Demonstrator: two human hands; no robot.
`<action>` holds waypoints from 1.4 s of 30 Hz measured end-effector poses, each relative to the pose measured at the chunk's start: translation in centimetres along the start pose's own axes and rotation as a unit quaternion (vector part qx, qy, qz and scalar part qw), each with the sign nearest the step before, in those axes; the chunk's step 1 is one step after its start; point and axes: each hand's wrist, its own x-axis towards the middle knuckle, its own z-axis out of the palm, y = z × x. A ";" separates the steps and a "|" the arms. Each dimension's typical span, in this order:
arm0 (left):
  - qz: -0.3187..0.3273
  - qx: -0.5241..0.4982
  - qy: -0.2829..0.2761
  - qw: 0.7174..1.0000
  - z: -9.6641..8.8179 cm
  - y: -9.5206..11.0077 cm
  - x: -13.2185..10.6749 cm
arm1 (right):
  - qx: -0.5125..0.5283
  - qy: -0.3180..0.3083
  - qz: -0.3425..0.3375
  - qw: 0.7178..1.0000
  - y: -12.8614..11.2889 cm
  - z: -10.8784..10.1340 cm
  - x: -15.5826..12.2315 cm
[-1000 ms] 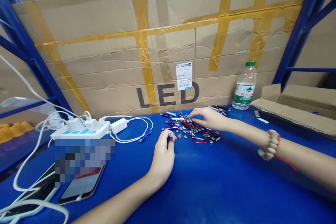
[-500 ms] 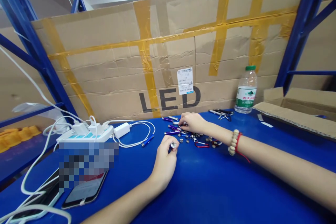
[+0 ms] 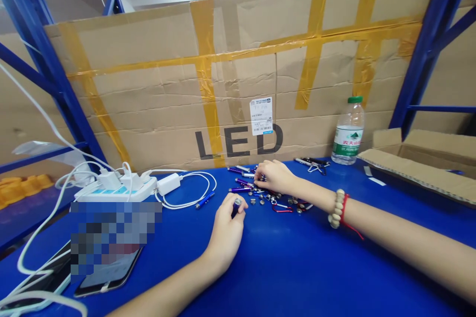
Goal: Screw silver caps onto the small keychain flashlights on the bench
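Note:
My left hand [image 3: 226, 230] is closed around a small dark-blue metal tube [image 3: 235, 209], which looks like a penlight body with its silver round end turned up. Over the pile at the back, my right hand [image 3: 274, 177] has its fingers bent down and pinched among the small parts. What lies between those fingertips is hidden. Slim purple penlight tubes [image 3: 240, 190] lie just left of the right hand. Below it are small silver caps [image 3: 253, 202] and a red carabiner clip [image 3: 282, 210]. A single blue penlight tube [image 3: 205, 200] lies apart, left of my left hand.
A white power strip [image 3: 143, 190] with tangled cables stands at the left, and a phone [image 3: 111, 272] lies in front of it. Behind the blue table [image 3: 297, 267] rises a large cardboard sheet [image 3: 156, 109]. A water bottle [image 3: 347, 133] and an open carton [image 3: 420, 173] are at the right.
My left hand has tipped the tube so more of its dark side shows. The right hand stays over the pile. The camera view has shifted slightly.

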 end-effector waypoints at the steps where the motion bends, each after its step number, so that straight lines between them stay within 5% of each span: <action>1: -0.006 -0.002 0.001 1.000 0.0 0.0 0.0 | 0.024 0.014 -0.001 1.000 -0.3 -0.5 0.0; 3: -0.018 -0.010 0.004 1.000 0.0 -0.1 0.1 | 0.134 0.031 -0.014 0.990 -1.2 -1.7 0.0; 6: -0.026 -0.032 0.013 0.999 0.0 -0.3 0.2 | 0.350 -0.020 -0.083 0.933 -3.2 -3.3 -0.4; 9: -0.049 -0.067 0.031 0.996 0.0 -0.3 0.2 | 0.409 -0.021 -0.135 0.902 -5.2 -4.1 -1.1; 15: -0.074 -0.088 0.043 0.992 0.1 0.2 0.0 | 0.398 -0.003 -0.192 0.897 -6.5 -4.4 -1.7; 20: -0.071 -0.078 0.050 0.993 0.0 0.3 -0.1 | 0.372 -0.069 -0.207 0.902 -6.4 -5.6 -1.6; 26: -0.031 -0.037 0.051 0.998 -0.2 0.0 0.0 | 0.252 -0.120 -0.106 0.954 -3.8 -6.5 -1.0; 30: 0.001 -0.037 0.048 0.998 -0.2 0.1 0.1 | 0.082 -0.209 -0.081 0.971 -2.2 -5.4 -0.8; 35: 0.025 -0.062 0.045 0.997 -0.2 0.1 0.0 | 0.100 -0.258 -0.074 0.958 -1.3 -3.1 -0.7; 42: -0.064 -0.078 0.051 0.994 -0.1 -0.1 0.2 | 0.145 -0.159 -0.105 0.971 -1.8 -3.5 -0.7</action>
